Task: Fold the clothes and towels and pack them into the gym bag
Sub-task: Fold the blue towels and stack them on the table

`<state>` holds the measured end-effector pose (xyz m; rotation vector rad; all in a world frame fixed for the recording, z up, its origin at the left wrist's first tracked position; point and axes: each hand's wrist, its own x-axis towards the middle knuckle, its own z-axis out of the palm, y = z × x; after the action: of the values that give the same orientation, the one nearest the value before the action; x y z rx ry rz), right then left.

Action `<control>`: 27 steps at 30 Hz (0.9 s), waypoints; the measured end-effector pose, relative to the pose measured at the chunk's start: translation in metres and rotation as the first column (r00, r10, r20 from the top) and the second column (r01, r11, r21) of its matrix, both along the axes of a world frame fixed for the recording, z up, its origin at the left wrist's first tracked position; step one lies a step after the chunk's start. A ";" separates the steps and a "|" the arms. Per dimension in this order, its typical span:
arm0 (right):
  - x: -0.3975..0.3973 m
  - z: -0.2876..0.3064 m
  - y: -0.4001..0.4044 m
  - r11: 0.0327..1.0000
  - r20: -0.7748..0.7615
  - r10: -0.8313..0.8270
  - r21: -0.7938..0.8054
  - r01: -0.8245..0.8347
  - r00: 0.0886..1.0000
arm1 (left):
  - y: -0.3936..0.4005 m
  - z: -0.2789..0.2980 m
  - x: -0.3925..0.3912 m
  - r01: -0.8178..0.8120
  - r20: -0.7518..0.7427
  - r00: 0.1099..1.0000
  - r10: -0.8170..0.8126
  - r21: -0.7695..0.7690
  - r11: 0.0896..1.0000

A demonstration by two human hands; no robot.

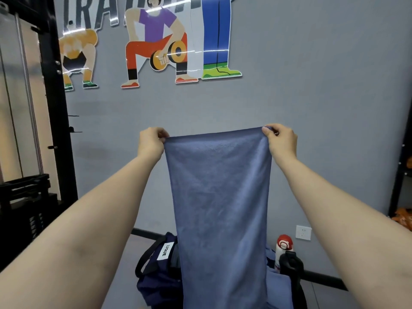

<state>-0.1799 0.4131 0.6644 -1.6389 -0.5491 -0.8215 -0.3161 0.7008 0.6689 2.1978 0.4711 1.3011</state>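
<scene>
My left hand [151, 142] and right hand [282, 141] pinch the soft blue towel's [219, 197] top corners above the navy gym bag [156, 279].

Item: your two arms, entering frame from 7 and 5 o'clock. Both are bare from the lower frame edge to the wrist; no sleeve shows on either. Left hand [151, 141] at about 10 o'clock from frame centre: no glove. Right hand [281, 141] at about 2 o'clock: no glove, short fingernails visible. Whether you wear rings cannot be told.
</scene>
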 end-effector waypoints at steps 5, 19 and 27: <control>-0.018 0.003 -0.008 1.000 0.026 -0.002 0.015 0.002 1.000 | -0.012 0.003 -0.018 0.029 0.062 0.998 -0.029 0.004 1.000; -0.010 -0.060 -0.003 0.997 -0.135 -0.017 -0.079 0.006 0.991 | -0.021 -0.046 -0.009 0.142 0.040 0.990 -0.137 -0.182 0.973; 0.020 -0.146 0.004 0.976 -0.307 -0.066 -0.218 -0.003 0.949 | -0.012 -0.121 0.027 0.076 -0.163 0.979 -0.120 -0.253 0.964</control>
<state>-0.1599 0.4173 0.5182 -1.9378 -0.3973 -0.5208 -0.2896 0.6893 0.5475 2.1061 0.5520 0.9450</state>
